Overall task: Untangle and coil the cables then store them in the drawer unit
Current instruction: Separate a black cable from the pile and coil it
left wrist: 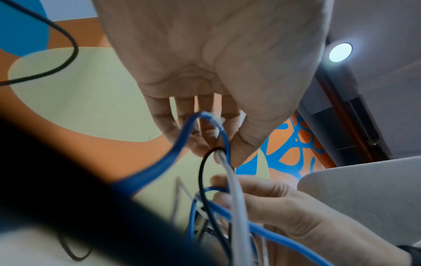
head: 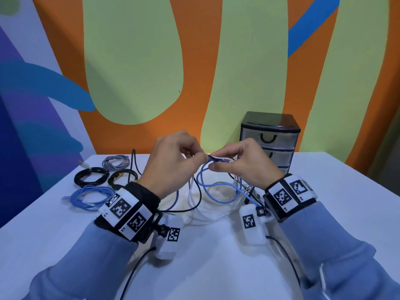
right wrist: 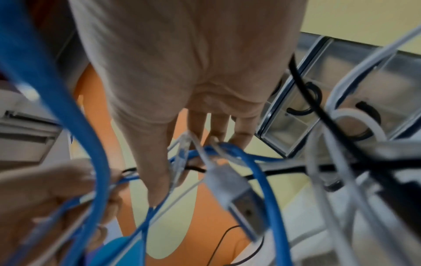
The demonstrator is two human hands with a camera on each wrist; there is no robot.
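**A:** How far along are you?

**B:** Partly. At the left of the frame four coils [head: 95, 182] lie finished on the table [head: 216, 267]: a grey one furthest back, two black ones in front of it, a blue one nearest you. None is in the drawer unit [head: 269, 140] yet, and all its drawers look closed. So you still have to untangle, coil and store.

**A:** And the tangle?

**B:** The tangle [head: 216, 191] sits mid-frame, blue, white and black cables looping over one another on the table, with a bunch lifted up between your hands.

**A:** What are my hands doing?

**B:** Your left hand [head: 173, 161] has its fingers [left wrist: 241, 149] curled, pinching blue, white and black strands together. Your right hand [head: 240, 163], just beside it, pinches the blue cable [head: 218, 187] and a white strand; which connector it holds I can't tell through the blur.

**A:** Which way does the blue cable run?

**B:** The held stretch lies roughly left to right between your fingers. From there it drops toward the table in wide loops, one end trailing to lower right near your right wrist. The drawer unit stands at the far right, handles facing you.
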